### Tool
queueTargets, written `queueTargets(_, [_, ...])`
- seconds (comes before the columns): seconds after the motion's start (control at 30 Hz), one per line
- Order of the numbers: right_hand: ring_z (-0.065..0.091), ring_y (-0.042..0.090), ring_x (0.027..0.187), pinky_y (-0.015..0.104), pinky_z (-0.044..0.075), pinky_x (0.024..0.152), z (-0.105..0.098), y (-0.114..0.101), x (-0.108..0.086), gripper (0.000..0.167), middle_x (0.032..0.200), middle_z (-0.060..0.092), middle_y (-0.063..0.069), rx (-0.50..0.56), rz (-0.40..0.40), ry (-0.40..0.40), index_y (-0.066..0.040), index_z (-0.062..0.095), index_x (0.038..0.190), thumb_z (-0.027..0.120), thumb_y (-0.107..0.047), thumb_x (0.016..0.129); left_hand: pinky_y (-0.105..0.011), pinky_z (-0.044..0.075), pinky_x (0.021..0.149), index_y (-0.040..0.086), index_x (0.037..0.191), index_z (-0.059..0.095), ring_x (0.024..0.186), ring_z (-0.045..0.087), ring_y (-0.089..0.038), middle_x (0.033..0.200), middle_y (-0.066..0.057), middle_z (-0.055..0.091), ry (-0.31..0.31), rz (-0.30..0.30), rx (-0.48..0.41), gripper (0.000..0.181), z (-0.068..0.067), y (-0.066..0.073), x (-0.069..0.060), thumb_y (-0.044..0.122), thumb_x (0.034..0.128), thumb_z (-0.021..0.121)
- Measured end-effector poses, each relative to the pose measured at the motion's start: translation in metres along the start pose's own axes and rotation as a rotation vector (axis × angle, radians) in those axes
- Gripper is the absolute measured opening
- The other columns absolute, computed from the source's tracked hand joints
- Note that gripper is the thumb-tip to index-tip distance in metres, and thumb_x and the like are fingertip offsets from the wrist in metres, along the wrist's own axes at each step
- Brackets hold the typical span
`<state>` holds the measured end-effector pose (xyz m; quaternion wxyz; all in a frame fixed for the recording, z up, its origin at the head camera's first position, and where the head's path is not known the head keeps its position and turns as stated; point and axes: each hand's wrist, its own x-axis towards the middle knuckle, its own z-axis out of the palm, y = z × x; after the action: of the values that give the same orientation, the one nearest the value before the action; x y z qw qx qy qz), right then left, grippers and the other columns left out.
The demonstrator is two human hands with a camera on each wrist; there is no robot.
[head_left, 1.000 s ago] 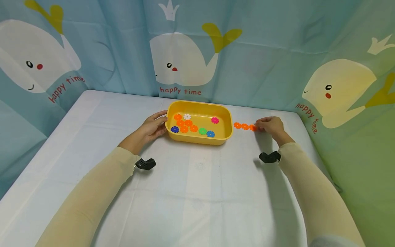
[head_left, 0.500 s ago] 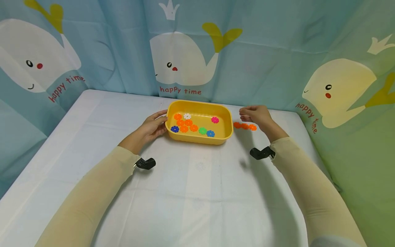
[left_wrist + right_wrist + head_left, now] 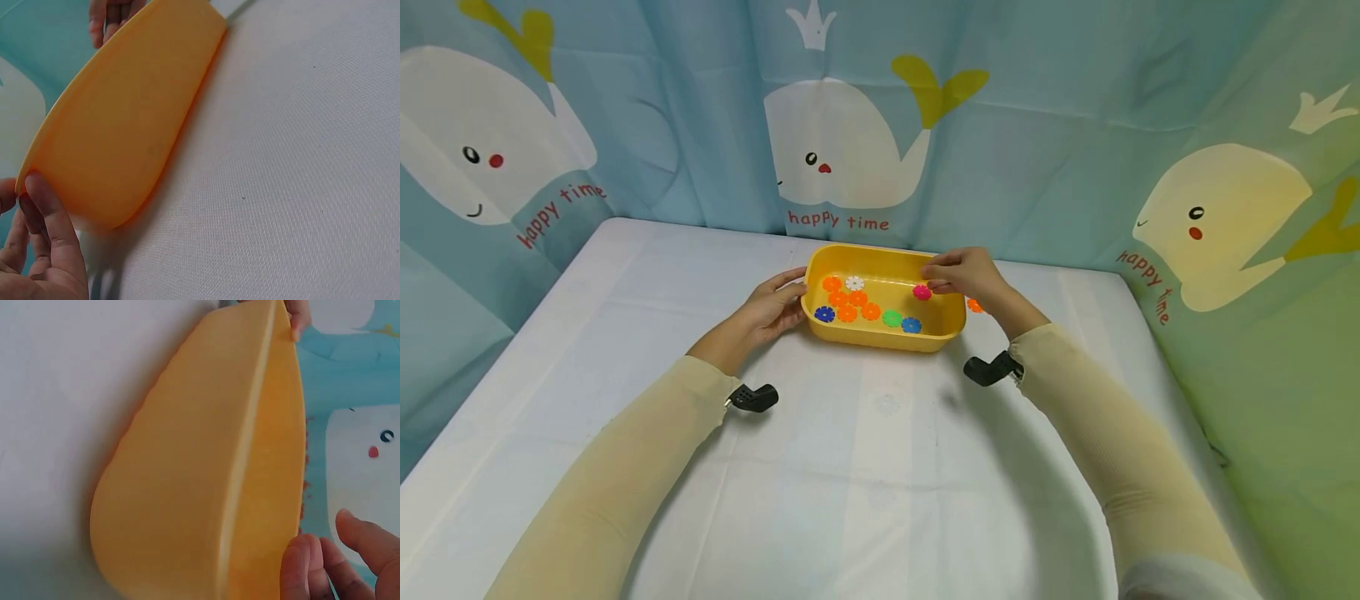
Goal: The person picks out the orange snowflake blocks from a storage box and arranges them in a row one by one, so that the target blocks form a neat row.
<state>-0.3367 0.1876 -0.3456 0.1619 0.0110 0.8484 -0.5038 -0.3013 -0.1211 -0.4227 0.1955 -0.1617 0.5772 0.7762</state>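
Observation:
A yellow plastic tub [image 3: 880, 337] stands on the table with several flower-shaped plastic discs inside. My left hand [image 3: 765, 310] grips its left end, and the left wrist view has the thumb [image 3: 45, 199] against the outer wall at the rim. Over the tub's right end hovers my right hand [image 3: 972, 275], thumb and fingers apart with nothing between them. Just below its fingertips lies a pink disc [image 3: 922, 292]. Orange discs [image 3: 870, 312] cluster at the left, near a white disc [image 3: 854, 283] and a dark blue one [image 3: 824, 314]. Green [image 3: 892, 318] and blue [image 3: 912, 326] discs lie toward the front.
Right of the tub, an orange disc [image 3: 975, 306] shows on the white tablecloth [image 3: 850, 467], partly covered by my right forearm. A whale-print curtain [image 3: 1037, 183] hangs behind the table and along its sides.
My right hand has let go of the rightmost disc in the orange row on the table, lifted, and moved left over the tub. The left hand and tub have stayed in place.

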Motion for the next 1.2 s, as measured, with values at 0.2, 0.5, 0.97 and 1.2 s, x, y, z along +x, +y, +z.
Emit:
queueTargets(0.2, [0.068, 0.031, 0.101, 0.043, 0.052, 0.098, 0.021, 0.000, 0.008, 0.040, 0.112, 0.071, 0.015, -0.106, -0.023, -0.063, 0.002, 0.066, 0.122, 0.072, -0.022, 0.091, -0.017, 0.055, 0.065, 0.027, 0.147, 0.044, 0.075, 0.055, -0.011, 0.113, -0.005, 0.050, -0.007, 0.003, 0.007, 0.049, 0.000, 0.000, -0.001, 0.019, 0.1000, 0.057])
queueTargets(0.5, [0.069, 0.028, 0.094, 0.036, 0.056, 0.089, 0.045, 0.008, 0.021, 0.037, 0.112, 0.070, 0.015, -0.182, -0.035, -0.116, 0.002, 0.069, 0.117, 0.075, -0.020, 0.088, -0.016, 0.054, 0.065, 0.026, 0.148, 0.044, 0.076, 0.054, -0.011, 0.112, -0.005, 0.050, -0.014, 0.005, 0.004, 0.049, 0.000, -0.001, -0.002, 0.019, 0.1004, 0.056])
queueTargets(0.97, [0.055, 0.016, 0.073, 0.016, 0.047, 0.063, 0.068, 0.009, 0.029, 0.033, 0.103, 0.068, 0.010, -0.317, -0.042, -0.098, -0.004, 0.073, 0.110, 0.079, -0.023, 0.084, -0.017, 0.055, 0.067, 0.027, 0.148, 0.043, 0.080, 0.055, -0.012, 0.115, -0.005, 0.050, -0.023, 0.003, -0.009, 0.049, 0.001, 0.001, -0.003, 0.018, 0.1008, 0.056])
queueTargets(1.2, [0.053, 0.020, 0.084, 0.019, 0.046, 0.066, 0.073, 0.008, 0.032, 0.031, 0.110, 0.068, 0.012, -0.357, -0.066, -0.120, -0.004, 0.074, 0.109, 0.080, -0.020, 0.084, -0.017, 0.055, 0.066, 0.026, 0.148, 0.043, 0.081, 0.055, -0.013, 0.114, -0.005, 0.049, -0.024, 0.006, -0.013, 0.050, 0.001, 0.001, -0.003, 0.017, 0.1006, 0.056])
